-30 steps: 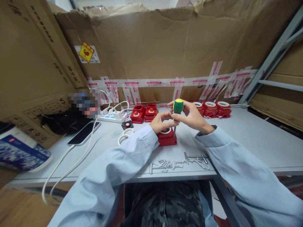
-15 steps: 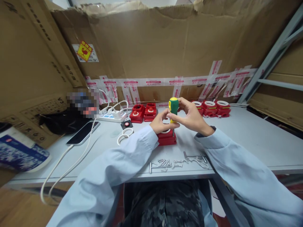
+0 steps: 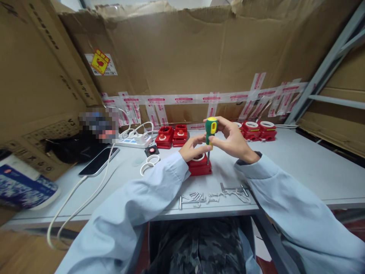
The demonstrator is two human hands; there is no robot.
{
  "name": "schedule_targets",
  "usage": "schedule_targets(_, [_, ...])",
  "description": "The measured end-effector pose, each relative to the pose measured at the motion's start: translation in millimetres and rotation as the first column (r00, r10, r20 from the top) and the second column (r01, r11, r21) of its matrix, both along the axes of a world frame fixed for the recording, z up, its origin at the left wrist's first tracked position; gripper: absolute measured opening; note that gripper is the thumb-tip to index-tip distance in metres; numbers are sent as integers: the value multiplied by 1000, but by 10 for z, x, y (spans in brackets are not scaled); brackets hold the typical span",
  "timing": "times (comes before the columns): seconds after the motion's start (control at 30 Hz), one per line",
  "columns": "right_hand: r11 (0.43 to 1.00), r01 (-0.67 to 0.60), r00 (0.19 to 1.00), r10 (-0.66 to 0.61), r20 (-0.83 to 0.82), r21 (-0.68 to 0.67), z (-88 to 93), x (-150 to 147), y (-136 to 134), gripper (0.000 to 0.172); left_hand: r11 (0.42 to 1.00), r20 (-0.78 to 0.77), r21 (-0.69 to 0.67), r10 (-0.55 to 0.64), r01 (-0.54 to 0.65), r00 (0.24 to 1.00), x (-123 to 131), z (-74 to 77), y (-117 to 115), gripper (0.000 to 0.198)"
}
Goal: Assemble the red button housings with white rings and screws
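A screwdriver (image 3: 211,125) with a green and yellow handle stands upright, its metal shaft meeting the right edge of a red housing (image 3: 200,168). My right hand (image 3: 232,141) is closed around the handle. Over the housing's top, my left hand (image 3: 192,148) has its thumb and fingers closed about the lower part of the screwdriver. It partly covers the housing and the white ring (image 3: 199,156) on it. Loose screws (image 3: 196,196) lie in front, beside a T-shaped metal key (image 3: 180,203) and another T-shaped key (image 3: 222,187).
Two red housings (image 3: 164,137) stand at the back, with several ringed red ones (image 3: 267,131) at the right. White rings (image 3: 147,168), a small black square part (image 3: 151,150), a power strip (image 3: 137,140) and a cabled phone (image 3: 99,161) lie left. Cardboard (image 3: 176,57) walls the back.
The screwdriver handle has turned, and its yellow inset now faces right. My right fingers have shifted on it. The view has moved slightly; the housing stays in place.
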State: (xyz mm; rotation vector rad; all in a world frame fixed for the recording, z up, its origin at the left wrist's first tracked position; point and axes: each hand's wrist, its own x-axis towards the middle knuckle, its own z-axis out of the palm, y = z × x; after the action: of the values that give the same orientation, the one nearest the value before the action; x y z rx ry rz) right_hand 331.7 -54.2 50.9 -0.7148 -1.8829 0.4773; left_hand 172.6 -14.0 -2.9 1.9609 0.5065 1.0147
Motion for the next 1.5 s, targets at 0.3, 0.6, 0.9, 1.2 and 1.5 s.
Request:
schedule_targets(0.3, [1000, -16, 998, 16, 60, 6, -19, -12, -6, 37, 996, 51, -22, 82, -81, 995, 24, -10, -14, 48])
schedule_targets(0.6, [999, 47, 993, -46, 107, -9, 6, 11, -25, 29, 989, -13, 59, 139, -138, 990, 19, 18, -25, 35])
schedule_targets(0.9, [997, 72, 989, -75, 127, 28, 3, 34, 3, 32, 985, 5, 68, 161, -161, 987, 40, -9, -47, 43])
schedule_targets(1.2, [999, 45, 994, -44, 97, -8, 13, 16, -10, 22, 990, -27, 80, 122, -120, 992, 33, 30, -71, 41])
schedule_targets(1.5, [991, 129, 991, -130, 30, 27, 6, 21, -17, 16, 989, -110, 68, 138, -131, 984, 28, 37, -152, 32])
